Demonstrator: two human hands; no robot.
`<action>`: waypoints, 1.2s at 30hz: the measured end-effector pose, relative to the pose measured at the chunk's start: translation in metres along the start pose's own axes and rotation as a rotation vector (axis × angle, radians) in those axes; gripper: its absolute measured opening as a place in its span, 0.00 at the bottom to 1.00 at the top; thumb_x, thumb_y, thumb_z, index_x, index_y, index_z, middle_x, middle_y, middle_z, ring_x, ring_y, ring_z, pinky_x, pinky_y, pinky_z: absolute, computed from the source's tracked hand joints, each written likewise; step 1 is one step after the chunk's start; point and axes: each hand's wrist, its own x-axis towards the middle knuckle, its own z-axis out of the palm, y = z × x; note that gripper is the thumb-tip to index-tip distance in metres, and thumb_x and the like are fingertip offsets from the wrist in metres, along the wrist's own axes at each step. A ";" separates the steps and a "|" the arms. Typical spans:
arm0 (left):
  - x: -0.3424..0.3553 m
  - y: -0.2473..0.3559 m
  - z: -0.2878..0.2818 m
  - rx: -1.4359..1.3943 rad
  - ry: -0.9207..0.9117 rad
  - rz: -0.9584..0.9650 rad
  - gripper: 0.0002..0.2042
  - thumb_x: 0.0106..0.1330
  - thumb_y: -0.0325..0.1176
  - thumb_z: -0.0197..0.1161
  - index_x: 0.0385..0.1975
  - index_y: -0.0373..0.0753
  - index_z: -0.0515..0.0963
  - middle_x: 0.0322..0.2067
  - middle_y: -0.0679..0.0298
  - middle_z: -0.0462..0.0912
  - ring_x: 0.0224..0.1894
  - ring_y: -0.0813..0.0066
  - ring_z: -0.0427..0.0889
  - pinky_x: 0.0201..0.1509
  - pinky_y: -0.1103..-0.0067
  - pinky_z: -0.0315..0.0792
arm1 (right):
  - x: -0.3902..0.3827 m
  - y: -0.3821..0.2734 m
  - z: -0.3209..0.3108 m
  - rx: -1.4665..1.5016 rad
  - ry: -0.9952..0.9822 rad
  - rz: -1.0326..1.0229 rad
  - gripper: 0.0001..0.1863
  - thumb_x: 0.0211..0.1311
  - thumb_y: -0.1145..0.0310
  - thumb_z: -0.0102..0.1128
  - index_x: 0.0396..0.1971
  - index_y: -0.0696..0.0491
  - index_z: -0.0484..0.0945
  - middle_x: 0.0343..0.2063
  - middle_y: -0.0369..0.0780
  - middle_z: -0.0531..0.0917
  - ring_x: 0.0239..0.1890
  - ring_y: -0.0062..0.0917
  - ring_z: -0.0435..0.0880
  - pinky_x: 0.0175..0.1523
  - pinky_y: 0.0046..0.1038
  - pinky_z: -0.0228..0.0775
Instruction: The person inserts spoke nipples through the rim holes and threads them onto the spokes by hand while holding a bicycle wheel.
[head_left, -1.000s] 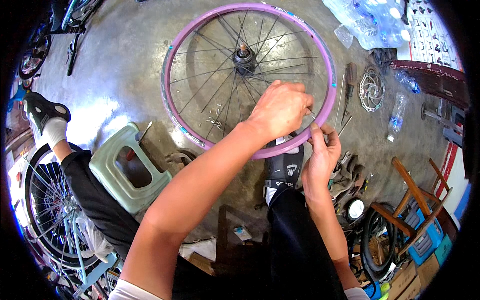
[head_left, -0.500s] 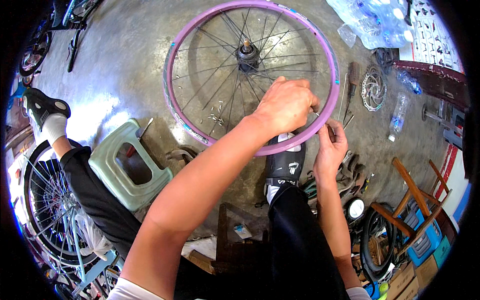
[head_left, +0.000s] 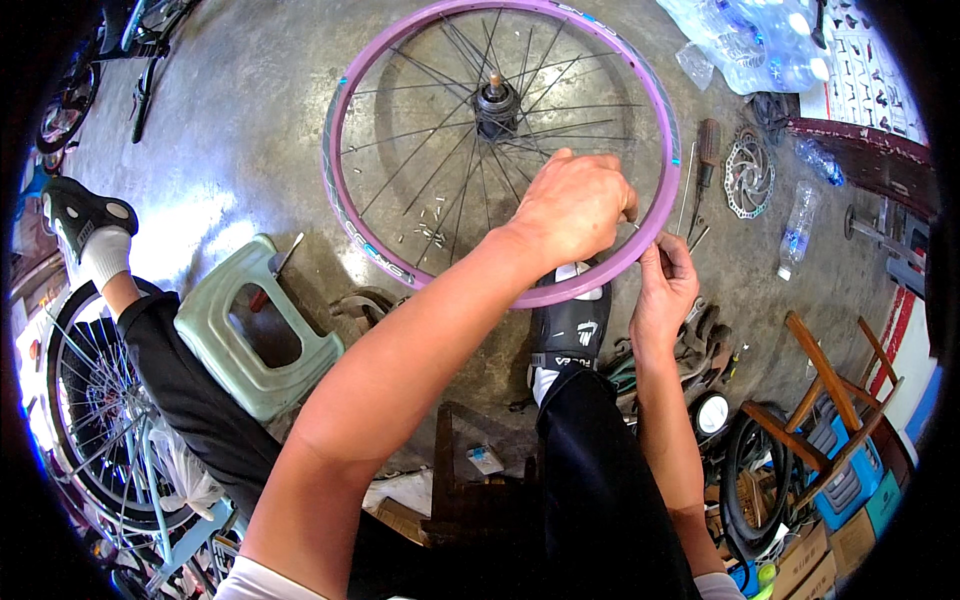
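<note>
A purple wheel rim (head_left: 658,200) with dark spokes and a central hub (head_left: 496,105) is in front of me. My left hand (head_left: 570,208) reaches across its lower right part, fingers curled round a thin spoke (head_left: 634,226) near the rim. At the rim's outer edge there, my right hand (head_left: 665,285) has thumb and fingers pinched together; what lies between the fingertips is hidden. Small silver pieces (head_left: 430,228) are scattered on the floor inside the wheel's outline. A black shoe (head_left: 570,330) is under the rim's lower edge.
A pale green stool (head_left: 255,370) stands left of my arms. A screwdriver (head_left: 708,150), brake rotor (head_left: 749,175) and plastic bottle (head_left: 797,230) lie right of the wheel. Several tools (head_left: 705,340), a wooden frame (head_left: 830,385) and tires sit lower right; bicycles (head_left: 110,420) line the left.
The wheel has shifted a little up and right. My right hand has moved up and right along with the rim, and my left hand has risen slightly, still curled.
</note>
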 end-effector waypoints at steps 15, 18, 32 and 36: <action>0.002 -0.002 0.001 -0.045 0.017 0.000 0.07 0.60 0.31 0.67 0.35 0.46 0.90 0.34 0.59 0.84 0.45 0.58 0.84 0.52 0.64 0.75 | -0.007 0.001 0.007 -0.020 0.067 -0.038 0.03 0.68 0.76 0.66 0.35 0.59 0.81 0.33 0.30 0.77 0.34 0.11 0.74 0.42 0.16 0.67; 0.001 -0.002 -0.001 -0.073 0.043 0.010 0.08 0.59 0.30 0.67 0.35 0.45 0.90 0.35 0.57 0.85 0.44 0.55 0.85 0.52 0.63 0.76 | -0.008 -0.007 0.013 -0.012 0.088 -0.066 0.03 0.68 0.76 0.66 0.35 0.60 0.81 0.33 0.31 0.77 0.34 0.11 0.74 0.41 0.16 0.67; -0.007 0.004 -0.007 -0.231 0.174 0.023 0.08 0.58 0.28 0.67 0.37 0.44 0.88 0.33 0.57 0.81 0.39 0.53 0.84 0.46 0.62 0.77 | -0.021 -0.036 0.020 -0.289 0.104 -0.214 0.07 0.72 0.75 0.59 0.44 0.61 0.80 0.39 0.35 0.77 0.37 0.15 0.75 0.43 0.19 0.69; -0.009 0.007 -0.005 -0.260 0.215 0.027 0.09 0.57 0.26 0.67 0.37 0.45 0.87 0.30 0.58 0.79 0.37 0.53 0.83 0.42 0.61 0.76 | -0.029 -0.037 0.019 -0.295 0.071 -0.199 0.11 0.71 0.74 0.61 0.48 0.62 0.79 0.42 0.40 0.77 0.41 0.22 0.78 0.47 0.23 0.72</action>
